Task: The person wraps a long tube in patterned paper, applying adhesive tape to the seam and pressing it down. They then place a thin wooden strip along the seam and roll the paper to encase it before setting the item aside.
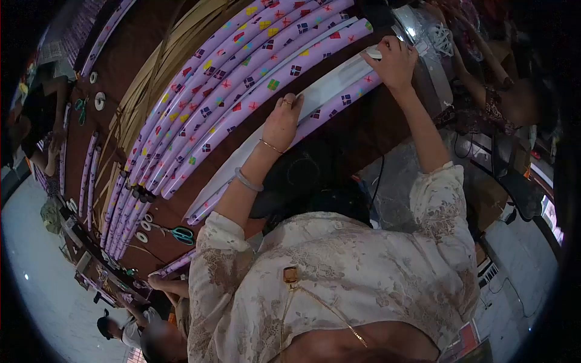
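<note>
Nearest lies the pale patterned blouse [339, 266], its sleeves pushed up both forearms. Beyond it, a white strip [330, 88] runs slantwise along a purple patterned roll [345, 104] in front of the person. The left hand [280, 125], ringed and braceleted, rests on the strip with fingers bent over it; whether they squeeze it, I cannot tell. The right hand [397, 63] pinches the strip's upper end between thumb and fingers. Just past them, more purple rolls [242, 78] lie side by side on the brown table [158, 247], with tan strips [163, 66] beyond. Farther left, a co-worker's hand [55, 142] shows beside another roll.
</note>
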